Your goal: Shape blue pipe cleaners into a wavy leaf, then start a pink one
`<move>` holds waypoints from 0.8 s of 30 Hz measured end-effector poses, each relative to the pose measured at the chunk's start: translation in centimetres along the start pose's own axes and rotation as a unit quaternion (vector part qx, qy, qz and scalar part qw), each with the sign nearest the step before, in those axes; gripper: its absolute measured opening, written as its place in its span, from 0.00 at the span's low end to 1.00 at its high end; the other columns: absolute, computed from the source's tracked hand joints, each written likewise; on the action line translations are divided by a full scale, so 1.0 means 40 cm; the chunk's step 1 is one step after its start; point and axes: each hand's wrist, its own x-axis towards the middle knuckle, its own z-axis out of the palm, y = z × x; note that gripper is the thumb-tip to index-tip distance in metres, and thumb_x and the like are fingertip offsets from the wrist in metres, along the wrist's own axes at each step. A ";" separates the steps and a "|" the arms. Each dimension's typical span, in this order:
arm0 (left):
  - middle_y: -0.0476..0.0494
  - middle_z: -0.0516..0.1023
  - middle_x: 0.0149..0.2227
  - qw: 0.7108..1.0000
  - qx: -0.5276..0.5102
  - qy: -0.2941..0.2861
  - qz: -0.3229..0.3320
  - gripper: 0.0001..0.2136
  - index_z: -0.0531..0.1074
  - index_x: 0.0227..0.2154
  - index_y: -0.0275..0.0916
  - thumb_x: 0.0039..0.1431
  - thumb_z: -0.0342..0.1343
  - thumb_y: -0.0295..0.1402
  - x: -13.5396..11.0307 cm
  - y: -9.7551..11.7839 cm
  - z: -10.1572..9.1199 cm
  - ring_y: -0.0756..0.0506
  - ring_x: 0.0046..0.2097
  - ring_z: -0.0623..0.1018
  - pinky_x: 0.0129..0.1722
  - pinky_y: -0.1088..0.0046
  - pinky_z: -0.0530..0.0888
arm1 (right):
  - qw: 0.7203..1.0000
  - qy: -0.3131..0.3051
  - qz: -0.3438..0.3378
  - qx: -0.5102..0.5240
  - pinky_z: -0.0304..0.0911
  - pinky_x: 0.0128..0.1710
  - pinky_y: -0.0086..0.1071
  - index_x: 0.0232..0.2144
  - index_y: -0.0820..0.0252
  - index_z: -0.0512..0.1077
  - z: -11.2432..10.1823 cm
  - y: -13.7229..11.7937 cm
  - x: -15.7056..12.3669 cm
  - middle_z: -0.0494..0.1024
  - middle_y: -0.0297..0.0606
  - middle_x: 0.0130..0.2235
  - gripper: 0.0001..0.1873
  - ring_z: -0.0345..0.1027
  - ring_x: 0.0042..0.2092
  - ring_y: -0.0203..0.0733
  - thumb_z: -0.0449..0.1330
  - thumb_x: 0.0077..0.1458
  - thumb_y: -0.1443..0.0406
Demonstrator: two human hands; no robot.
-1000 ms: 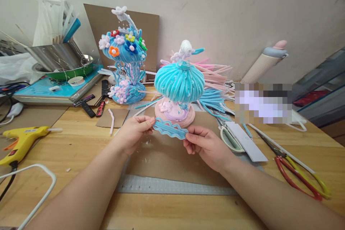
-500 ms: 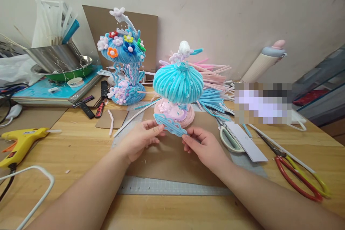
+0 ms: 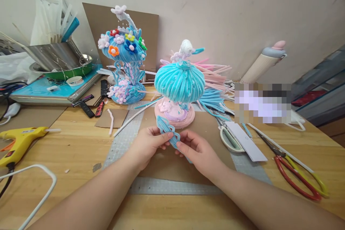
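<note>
Between my hands is a bundle of wavy light-blue pipe cleaners (image 3: 165, 126), tilted down to the right. My left hand (image 3: 149, 143) pinches its middle between thumb and fingers. My right hand (image 3: 198, 149) grips the lower right part, and a blue end shows below its fingers. Just behind stands a turquoise mushroom-shaped pipe-cleaner lamp (image 3: 180, 82) on a round pink base (image 3: 175, 122), topped with a white bud and pale flowers. Farther back on the left stands a blue one decorated with flowers (image 3: 122, 52).
A yellow glue gun (image 3: 23, 142) lies at left, with a white cable near it. At right are red-and-yellow-handled scissors (image 3: 296, 179), pale-handled scissors (image 3: 230, 140) and a white card (image 3: 246, 142). Pink and blue pipe cleaners (image 3: 214, 99) lie behind. Cardboard (image 3: 161, 169) covers a cutting mat (image 3: 172, 187).
The blue bundle has turned from nearly level to steeper, its right end lower. Both hands have moved slightly down and closer together, still holding it.
</note>
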 end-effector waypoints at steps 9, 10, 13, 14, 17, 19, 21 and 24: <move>0.47 0.76 0.27 0.995 -0.072 -0.061 -0.032 0.07 0.74 0.27 0.34 0.45 0.62 0.32 -0.003 -0.006 0.003 0.54 0.26 0.70 0.27 0.79 0.66 | 0.993 -0.053 0.051 0.096 0.64 0.26 0.28 0.26 0.62 0.67 -0.002 -0.006 0.006 0.73 0.33 0.28 0.13 0.68 0.27 0.34 0.62 0.45 0.58; 0.47 0.76 0.28 0.995 -0.068 -0.059 -0.030 0.08 0.74 0.28 0.34 0.45 0.62 0.32 -0.004 -0.007 0.004 0.54 0.27 0.71 0.28 0.78 0.67 | 0.993 -0.047 0.058 0.096 0.63 0.24 0.27 0.25 0.62 0.67 -0.003 -0.004 0.007 0.73 0.33 0.27 0.13 0.68 0.26 0.34 0.62 0.44 0.58; 0.47 0.75 0.29 0.997 -0.061 -0.047 -0.028 0.10 0.73 0.30 0.34 0.44 0.63 0.32 -0.004 -0.008 0.005 0.53 0.28 0.72 0.30 0.77 0.69 | 0.990 -0.024 0.079 0.117 0.62 0.22 0.26 0.25 0.62 0.67 -0.005 0.003 0.007 0.72 0.32 0.25 0.13 0.67 0.24 0.33 0.61 0.46 0.58; 0.48 0.75 0.28 0.997 -0.058 -0.041 -0.030 0.10 0.72 0.30 0.34 0.44 0.63 0.32 -0.004 -0.008 0.006 0.54 0.27 0.72 0.30 0.77 0.69 | 0.988 -0.022 0.081 0.132 0.62 0.22 0.27 0.26 0.63 0.68 -0.007 0.005 0.007 0.72 0.32 0.26 0.12 0.67 0.24 0.33 0.61 0.46 0.58; 0.48 0.75 0.25 0.999 -0.034 -0.022 -0.029 0.09 0.71 0.26 0.33 0.42 0.64 0.32 -0.003 -0.006 0.005 0.54 0.25 0.72 0.27 0.78 0.69 | 0.982 -0.029 0.079 0.171 0.63 0.25 0.26 0.27 0.63 0.69 -0.011 0.011 0.006 0.73 0.33 0.28 0.10 0.68 0.26 0.32 0.61 0.48 0.60; 0.48 0.74 0.25 0.999 -0.020 -0.016 -0.020 0.10 0.71 0.26 0.33 0.43 0.64 0.32 -0.001 -0.004 0.004 0.54 0.25 0.72 0.26 0.78 0.69 | 0.979 -0.031 0.080 0.186 0.62 0.25 0.26 0.28 0.63 0.69 -0.014 0.013 0.005 0.73 0.34 0.28 0.09 0.68 0.26 0.33 0.60 0.48 0.61; 0.49 0.74 0.25 1.000 -0.016 -0.018 -0.011 0.10 0.70 0.28 0.34 0.43 0.63 0.32 -0.001 -0.003 0.003 0.54 0.25 0.72 0.26 0.78 0.69 | 0.976 -0.030 0.085 0.198 0.62 0.25 0.26 0.29 0.63 0.70 -0.016 0.014 0.006 0.73 0.35 0.28 0.09 0.67 0.26 0.33 0.60 0.49 0.61; 0.49 0.74 0.27 0.999 -0.021 -0.032 -0.001 0.11 0.70 0.31 0.34 0.44 0.63 0.32 -0.002 -0.002 0.003 0.54 0.24 0.71 0.26 0.78 0.69 | 0.973 -0.025 0.089 0.212 0.62 0.25 0.26 0.31 0.62 0.70 -0.016 0.015 0.010 0.74 0.36 0.29 0.09 0.67 0.27 0.33 0.60 0.49 0.61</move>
